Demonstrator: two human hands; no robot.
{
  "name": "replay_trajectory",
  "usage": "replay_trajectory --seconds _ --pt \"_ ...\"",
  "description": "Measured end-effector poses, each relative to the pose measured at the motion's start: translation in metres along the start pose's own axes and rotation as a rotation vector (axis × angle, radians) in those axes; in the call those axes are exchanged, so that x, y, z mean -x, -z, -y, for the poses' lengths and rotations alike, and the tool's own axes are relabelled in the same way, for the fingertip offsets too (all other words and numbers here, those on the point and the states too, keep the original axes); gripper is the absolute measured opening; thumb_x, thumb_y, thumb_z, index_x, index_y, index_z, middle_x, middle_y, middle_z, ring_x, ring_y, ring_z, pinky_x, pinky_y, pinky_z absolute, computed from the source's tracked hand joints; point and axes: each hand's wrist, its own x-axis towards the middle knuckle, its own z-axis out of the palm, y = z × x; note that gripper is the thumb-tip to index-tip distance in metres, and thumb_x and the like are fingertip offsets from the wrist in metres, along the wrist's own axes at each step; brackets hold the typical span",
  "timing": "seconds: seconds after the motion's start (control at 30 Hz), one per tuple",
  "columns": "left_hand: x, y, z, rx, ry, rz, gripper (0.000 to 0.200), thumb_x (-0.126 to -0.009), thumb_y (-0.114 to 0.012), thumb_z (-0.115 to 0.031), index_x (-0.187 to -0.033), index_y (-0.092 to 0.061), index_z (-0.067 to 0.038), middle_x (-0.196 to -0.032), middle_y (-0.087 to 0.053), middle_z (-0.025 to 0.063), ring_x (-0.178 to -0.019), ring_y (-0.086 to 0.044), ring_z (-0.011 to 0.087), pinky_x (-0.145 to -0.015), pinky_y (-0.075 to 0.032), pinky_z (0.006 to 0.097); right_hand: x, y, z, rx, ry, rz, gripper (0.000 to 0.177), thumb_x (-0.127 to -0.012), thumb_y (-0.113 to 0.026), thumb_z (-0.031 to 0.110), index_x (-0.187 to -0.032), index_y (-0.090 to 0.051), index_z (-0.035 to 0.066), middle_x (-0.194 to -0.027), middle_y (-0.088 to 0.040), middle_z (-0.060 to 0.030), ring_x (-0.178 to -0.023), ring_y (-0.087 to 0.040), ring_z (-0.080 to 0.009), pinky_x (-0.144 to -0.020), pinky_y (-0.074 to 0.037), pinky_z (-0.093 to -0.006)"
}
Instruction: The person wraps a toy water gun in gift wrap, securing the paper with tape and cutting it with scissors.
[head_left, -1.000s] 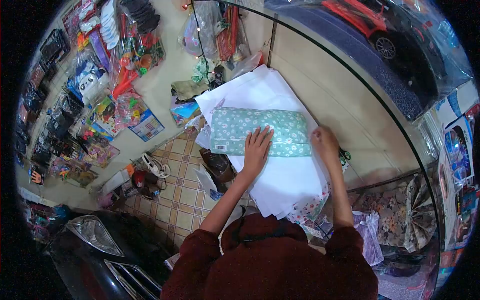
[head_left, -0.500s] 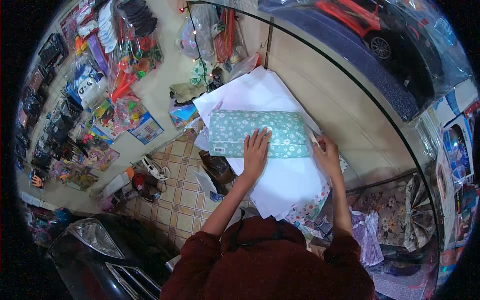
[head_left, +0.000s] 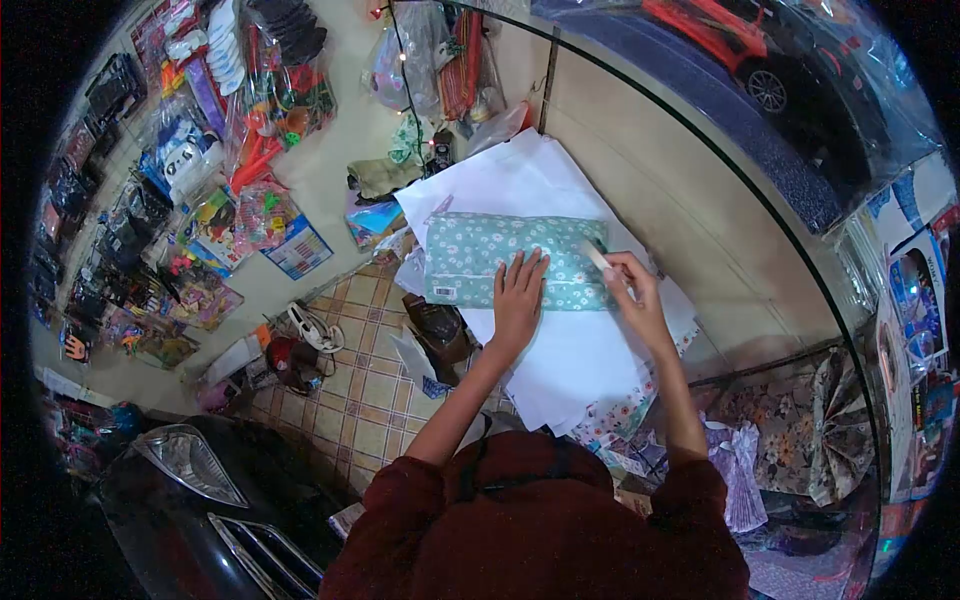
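A rectangular parcel in green daisy-patterned wrapping paper [head_left: 470,250] lies on a stack of large white paper sheets [head_left: 560,370]. A small barcode label shows at its lower left corner. My left hand [head_left: 520,290] rests flat across the parcel's lower middle, its fingers stretched out and a little apart. Over the parcel's right end, my right hand [head_left: 637,295] is closed, thumb and fingers pinching a short, pale, narrow strip [head_left: 597,257]. What kind of thing this strip is I cannot tell.
A glass pane edge [head_left: 735,170] curves along the right, with a boxed red toy car [head_left: 705,30] beyond it. Packaged goods [head_left: 250,150] hang on the left wall. A black motorbike front [head_left: 200,500] stands lower left, near the tiled floor [head_left: 345,400]. Floral paper [head_left: 620,410] pokes out below the sheets.
My right hand has moved left and up from beside the parcel's right edge to over its right end, with the pale strip in its fingers. My left hand stays on the parcel.
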Motion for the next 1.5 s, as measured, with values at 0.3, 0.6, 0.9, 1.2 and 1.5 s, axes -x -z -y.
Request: replay_trajectory --seconds 0.3,0.6,0.9,1.2,1.5 --pt "-0.006 -0.001 0.002 0.203 -0.06 -0.149 0.037 -0.086 -0.054 -0.001 -0.121 -0.047 -0.006 -0.146 -0.024 0.0269 -0.135 -0.024 0.0489 -0.107 -0.023 0.057 -0.011 -0.025 0.002 -0.031 0.015 0.165 0.022 -0.095 -0.054 0.02 -0.108 -0.056 0.002 -0.105 -0.059 -0.0043 -0.101 -0.051 -0.0122 -0.089 -0.038 -0.0272" --pt "-0.016 0.004 0.013 0.334 -0.242 -0.028 0.042 -0.077 -0.055 0.008 -0.113 -0.062 -0.012 -0.149 -0.019 0.0253 -0.137 -0.021 0.0473 -0.111 -0.023 0.0534 -0.015 -0.026 -0.004 -0.26 -0.098 0.207 0.028 -0.095 -0.048 0.028 -0.106 -0.054 0.003 -0.1 -0.059 -0.0065 -0.095 -0.054 -0.0141 -0.089 -0.038 -0.029" --pt "-0.016 0.002 0.017 0.387 -0.214 0.012 0.059 -0.075 -0.057 0.01 -0.132 -0.044 -0.003 -0.14 -0.029 0.0241 -0.126 -0.038 0.043 -0.1 -0.041 0.044 -0.016 -0.016 -0.013 -0.492 -0.302 0.306 0.024 -0.092 -0.045 0.025 -0.102 -0.053 0.004 -0.069 -0.048 -0.0008 -0.047 -0.037 -0.0084 -0.062 -0.041 -0.0247" --pt "-0.016 0.009 0.01 0.337 -0.093 -0.048 0.08 -0.077 -0.059 0.005 -0.147 -0.023 -0.007 -0.129 -0.035 0.026 -0.116 -0.044 0.0437 -0.092 -0.043 0.0445 -0.008 -0.004 -0.028 -0.637 -0.526 0.203 0.019 -0.092 -0.046 0.02 -0.106 -0.047 0.007 -0.11 -0.064 -0.0233 -0.038 -0.027 -0.0048 -0.055 -0.044 -0.0269" --pt "-0.018 0.016 0.006 0.256 -0.098 -0.043 0.07 -0.083 -0.058 -0.002 -0.145 -0.027 -0.004 -0.124 -0.04 0.0255 -0.113 -0.044 0.0409 -0.097 -0.038 0.047 -0.002 -0.001 -0.023 -0.651 -0.482 0.172 0.018 -0.094 -0.044 0.02 -0.106 -0.047 0.006 -0.099 -0.066 -0.0142 -0.038 -0.026 -0.0033 -0.052 -0.042 -0.023"
